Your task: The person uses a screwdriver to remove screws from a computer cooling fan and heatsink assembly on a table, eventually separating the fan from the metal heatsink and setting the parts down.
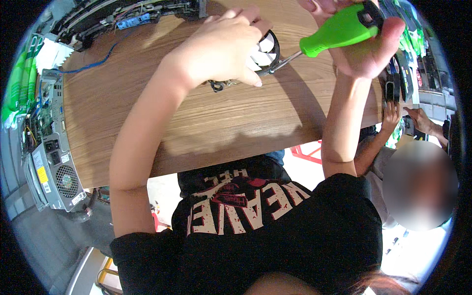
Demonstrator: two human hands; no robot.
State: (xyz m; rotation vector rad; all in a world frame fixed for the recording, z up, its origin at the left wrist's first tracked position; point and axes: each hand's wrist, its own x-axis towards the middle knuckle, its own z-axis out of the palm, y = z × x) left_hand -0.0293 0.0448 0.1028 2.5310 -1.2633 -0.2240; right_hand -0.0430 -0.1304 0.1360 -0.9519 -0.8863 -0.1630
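My left hand (223, 44) is closed over a round cooling fan (264, 53) with white blades and a black rim, on the wooden table. Its thumb presses near the fan's lower edge, and the hand covers much of the fan. A small bundle of dark wires (217, 85) pokes out beneath the wrist. In my right hand (361, 56) is a screwdriver (339, 34) with a bright green handle, lying across the palm. The slanted metal shaft reaches down left, and its tip meets the fan's rim, or appears to.
An opened grey computer case (61, 177) stands along the table's left edge. At the back left lies a black chassis (93, 24), with a blue cable (105, 60) running nearby. Another person's hands (392, 115) work at the right edge, beside dark parts. Green packaging (22, 81) sits far left.
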